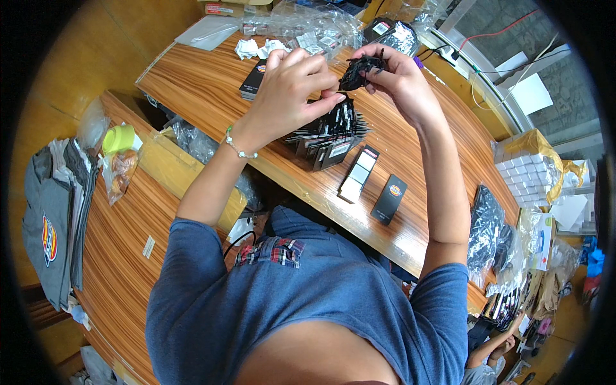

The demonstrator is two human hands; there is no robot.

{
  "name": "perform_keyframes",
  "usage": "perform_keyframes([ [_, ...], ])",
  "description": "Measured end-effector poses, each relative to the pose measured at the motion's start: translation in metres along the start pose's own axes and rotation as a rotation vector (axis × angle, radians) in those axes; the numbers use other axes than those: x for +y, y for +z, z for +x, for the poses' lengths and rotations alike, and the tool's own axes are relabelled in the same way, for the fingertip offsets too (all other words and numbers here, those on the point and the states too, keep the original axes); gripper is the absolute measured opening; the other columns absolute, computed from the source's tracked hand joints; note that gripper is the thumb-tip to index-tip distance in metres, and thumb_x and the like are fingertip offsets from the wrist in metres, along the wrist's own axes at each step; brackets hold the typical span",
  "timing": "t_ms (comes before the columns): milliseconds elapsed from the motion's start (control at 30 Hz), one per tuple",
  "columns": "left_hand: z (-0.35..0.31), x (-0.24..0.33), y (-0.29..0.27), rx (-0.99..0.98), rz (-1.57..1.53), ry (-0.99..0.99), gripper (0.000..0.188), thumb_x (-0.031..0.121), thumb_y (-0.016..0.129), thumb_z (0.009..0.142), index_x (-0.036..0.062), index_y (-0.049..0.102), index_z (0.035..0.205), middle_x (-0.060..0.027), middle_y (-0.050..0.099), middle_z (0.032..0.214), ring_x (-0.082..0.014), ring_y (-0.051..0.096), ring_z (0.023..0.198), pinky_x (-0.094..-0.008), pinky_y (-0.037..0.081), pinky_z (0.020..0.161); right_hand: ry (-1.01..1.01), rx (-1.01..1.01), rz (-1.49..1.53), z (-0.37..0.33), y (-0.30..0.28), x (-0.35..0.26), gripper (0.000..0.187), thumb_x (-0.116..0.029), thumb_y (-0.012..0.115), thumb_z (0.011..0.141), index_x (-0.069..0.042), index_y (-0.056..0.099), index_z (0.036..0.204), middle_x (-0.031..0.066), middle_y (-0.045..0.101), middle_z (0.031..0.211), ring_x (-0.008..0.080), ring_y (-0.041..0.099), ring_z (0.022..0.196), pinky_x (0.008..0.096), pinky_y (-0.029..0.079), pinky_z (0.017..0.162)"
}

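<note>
Raised over the table, my right hand (401, 80) is closed on a bunch of thin black strings (361, 72), which hang tangled between thumb and fingers. My left hand (298, 90) has its thumb and forefinger pinched together at the lower left end of the bunch. What lies in that pinch is too small to tell. Just below both hands stands a thick, fanned row of black hang tags (330, 131), partly covered by my left hand. Nearer me lie a tag with a white label face (360, 173) and a single black tag (389, 199).
Another stack of black tags (251, 82) sits left of my left hand, with crumpled white paper (256, 49) behind it. Clear plastic bags (308, 29) fill the far edge. Folded grey garments (54, 212) lie far left. Bagged dark goods (484, 221) are at right; another person's arm (497, 343) shows lower right.
</note>
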State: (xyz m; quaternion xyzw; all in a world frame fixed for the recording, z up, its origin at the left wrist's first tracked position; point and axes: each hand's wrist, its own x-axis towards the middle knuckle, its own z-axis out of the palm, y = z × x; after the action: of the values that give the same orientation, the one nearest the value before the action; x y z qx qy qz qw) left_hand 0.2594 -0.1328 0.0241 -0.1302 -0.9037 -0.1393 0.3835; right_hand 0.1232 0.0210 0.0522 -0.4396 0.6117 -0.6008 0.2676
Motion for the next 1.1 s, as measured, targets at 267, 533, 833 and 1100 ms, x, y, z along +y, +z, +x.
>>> perform_keyframes([
  [267,-0.001,-0.004,0.002,-0.001,0.034,0.045,0.017,0.027,0.066,0.074,0.0134,0.057,0.074,0.0021,0.050,0.074,-0.0169,0.047,0.077,-0.0355,0.028,0.074,0.132,-0.070,0.655,-0.005,0.000,0.016,0.023,-0.001,0.053,0.083,-0.002,0.052,0.106,0.0043,0.056,0.086,0.0094,0.051,0.068,0.0245,0.047,0.063],
  [533,-0.004,-0.007,-0.008,-0.012,0.083,0.079,0.016,0.029,0.065,0.074,0.0145,0.060,0.077,0.0025,0.051,0.076,-0.0167,0.047,0.078,-0.0362,0.029,0.075,-0.091,-0.165,-0.328,-0.003,0.007,-0.003,0.023,-0.004,0.062,0.074,0.001,0.061,0.096,0.0051,0.062,0.086,0.0094,0.057,0.080,0.0239,0.045,0.074],
  [833,-0.004,-0.003,-0.016,-0.044,0.138,0.125,0.013,0.029,0.064,0.075,0.0155,0.062,0.077,0.0023,0.051,0.077,-0.0167,0.047,0.081,-0.0385,0.029,0.078,-0.074,-0.097,-0.553,0.000,0.009,0.007,0.023,-0.014,0.065,0.075,0.002,0.064,0.091,0.0127,0.064,0.073,0.0157,0.059,0.067,0.0290,0.047,0.067],
  [1100,-0.009,-0.006,-0.011,-0.041,0.127,0.116,0.010,0.027,0.063,0.078,0.0164,0.063,0.079,0.0024,0.051,0.078,-0.0166,0.047,0.082,-0.0373,0.029,0.078,-0.037,-0.003,-0.459,-0.005,0.015,0.004,0.023,-0.014,0.064,0.077,0.001,0.063,0.095,0.0132,0.065,0.079,0.0152,0.059,0.071,0.0288,0.046,0.068],
])
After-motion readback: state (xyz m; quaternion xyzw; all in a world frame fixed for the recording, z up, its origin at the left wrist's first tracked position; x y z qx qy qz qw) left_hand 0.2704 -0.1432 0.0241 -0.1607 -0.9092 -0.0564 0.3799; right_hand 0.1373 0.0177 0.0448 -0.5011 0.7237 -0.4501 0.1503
